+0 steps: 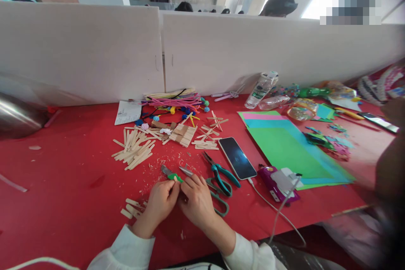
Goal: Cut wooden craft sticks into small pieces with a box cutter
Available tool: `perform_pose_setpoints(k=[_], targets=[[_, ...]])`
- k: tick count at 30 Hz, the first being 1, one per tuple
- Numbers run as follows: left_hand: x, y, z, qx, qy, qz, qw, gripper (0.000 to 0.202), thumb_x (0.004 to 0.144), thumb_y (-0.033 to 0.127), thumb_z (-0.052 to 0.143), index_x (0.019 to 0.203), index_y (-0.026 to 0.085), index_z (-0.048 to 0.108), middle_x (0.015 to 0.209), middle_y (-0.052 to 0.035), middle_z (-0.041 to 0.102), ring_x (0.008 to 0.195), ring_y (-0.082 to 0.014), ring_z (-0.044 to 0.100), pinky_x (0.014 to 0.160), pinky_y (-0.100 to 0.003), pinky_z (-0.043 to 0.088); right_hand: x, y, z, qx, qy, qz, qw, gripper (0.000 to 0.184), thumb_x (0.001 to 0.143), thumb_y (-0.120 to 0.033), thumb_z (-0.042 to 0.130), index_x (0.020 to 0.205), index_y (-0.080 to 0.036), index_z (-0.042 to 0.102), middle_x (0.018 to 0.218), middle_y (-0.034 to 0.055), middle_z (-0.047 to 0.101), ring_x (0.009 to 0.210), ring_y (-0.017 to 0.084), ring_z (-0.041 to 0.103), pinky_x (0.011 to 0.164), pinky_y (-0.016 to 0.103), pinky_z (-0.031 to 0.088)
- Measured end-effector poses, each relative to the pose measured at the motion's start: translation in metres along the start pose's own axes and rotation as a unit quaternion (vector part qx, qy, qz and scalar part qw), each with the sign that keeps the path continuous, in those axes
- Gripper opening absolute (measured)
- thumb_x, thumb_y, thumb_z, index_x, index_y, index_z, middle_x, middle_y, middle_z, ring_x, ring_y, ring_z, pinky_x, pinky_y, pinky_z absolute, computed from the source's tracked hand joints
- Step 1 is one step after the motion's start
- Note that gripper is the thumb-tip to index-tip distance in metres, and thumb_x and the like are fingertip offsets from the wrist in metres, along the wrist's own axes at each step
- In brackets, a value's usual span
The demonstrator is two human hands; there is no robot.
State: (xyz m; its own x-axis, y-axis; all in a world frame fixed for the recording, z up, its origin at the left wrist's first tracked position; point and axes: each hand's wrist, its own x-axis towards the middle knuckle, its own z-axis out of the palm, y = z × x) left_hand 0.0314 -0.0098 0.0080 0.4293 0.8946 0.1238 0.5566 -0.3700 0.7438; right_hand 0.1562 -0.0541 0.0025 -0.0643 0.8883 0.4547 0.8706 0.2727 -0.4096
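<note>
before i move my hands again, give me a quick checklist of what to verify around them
1. Blade of the green cutter pointing away from the body: ok.
2. Cutter firmly gripped: cannot tell; the left hand and right hand close together hide the grip.
3. Right hand clear of the scissors: not ok; it covers part of them.
4. Pliers apart from the right hand: ok, they lie beyond it.
5. Work area free of shavings: not ok; they lie scattered on the red tabletop.
6. Phone away from both hands: ok.
</note>
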Motion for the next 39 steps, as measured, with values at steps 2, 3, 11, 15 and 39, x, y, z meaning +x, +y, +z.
perform_pose_setpoints(k=[2,3,11,15,39], targets=[[0.001,-0.001,0.0,-0.014,0.001,-0.013,1.0,0.035,0.083,0.035,0.037,0.05,0.022,0.036,0.046,0.0004,0.048,0.043,-0.0123,0.042,0.045,-0.024,0.025,0.001,-0.001,-0.002,0.016,0.009,0.009,1.0,0.016,0.063,-0.006,0.053,0.059,-0.021,0.051,0.061,0.001,0.057,0.067,0.019,0.048,0.062,0.03,0.032],[0.001,-0.002,0.0,-0.022,0.002,-0.021,1.0,0.036,0.083,0.036,0.038,0.05,0.021,0.037,0.046,0.0008,0.047,0.044,-0.0123,0.041,0.045,-0.024,0.024,0.002,-0.001,-0.004,0.025,0.014,0.014,1.0,0.016,0.063,-0.007,0.052,0.057,-0.021,0.05,0.06,0.0009,0.056,0.066,0.018,0.048,0.061,0.029,0.032],[0.004,-0.005,-0.005,-0.122,-0.008,-0.098,0.988,0.044,0.085,0.049,0.035,0.052,0.021,0.042,0.044,0.0014,0.049,0.042,-0.0125,0.046,0.044,-0.023,0.034,0.004,0.011,-0.012,0.096,0.02,0.052,0.994,0.029,0.085,-0.02,0.046,0.057,-0.021,0.051,0.055,-0.0003,0.055,0.057,0.015,0.051,0.056,0.027,0.036],[0.004,-0.005,-0.005,-0.162,-0.016,-0.119,0.98,0.046,0.084,0.053,0.035,0.056,0.019,0.049,0.045,-0.0001,0.053,0.042,-0.0134,0.049,0.043,-0.023,0.038,0.002,0.012,-0.01,0.115,0.006,0.046,0.992,0.012,0.085,-0.026,0.054,0.079,-0.02,0.063,0.07,0.0015,0.065,0.069,0.017,0.058,0.064,0.028,0.042],[-0.003,-0.024,-0.016,0.101,0.008,-0.096,0.99,0.006,0.078,0.028,0.054,0.076,0.022,0.052,0.059,0.0004,0.061,0.054,-0.0188,0.06,0.047,-0.023,0.035,-0.013,0.016,-0.013,0.142,-0.05,0.1,0.983,0.039,0.087,-0.014,0.04,0.125,-0.017,0.048,0.115,0.0111,0.064,0.105,0.021,0.061,0.087,0.035,0.051]])
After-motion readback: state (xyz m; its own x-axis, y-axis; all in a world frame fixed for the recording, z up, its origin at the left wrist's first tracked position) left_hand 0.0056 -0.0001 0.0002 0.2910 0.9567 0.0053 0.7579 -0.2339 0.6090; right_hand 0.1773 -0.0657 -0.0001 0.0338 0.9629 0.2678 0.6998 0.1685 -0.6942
